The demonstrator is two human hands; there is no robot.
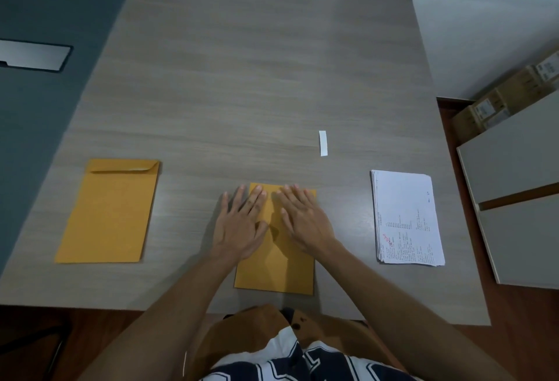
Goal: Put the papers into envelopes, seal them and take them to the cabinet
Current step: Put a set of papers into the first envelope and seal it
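Observation:
A brown envelope (276,271) lies flat on the wooden table (242,78) right in front of me. My left hand (242,223) and my right hand (302,217) both rest palm-down on its upper half, fingers spread, pressing on it. A second brown envelope (110,211) lies to the left with its flap folded down at the top. On the right sits a stack of printed white papers (406,217). A small white paper strip (323,143) lies beyond my right hand.
A grey cabinet (514,169) stands to the right of the table, with cardboard boxes (508,93) behind it. A dark flat panel (33,55) is at the far left. The far half of the table is bare.

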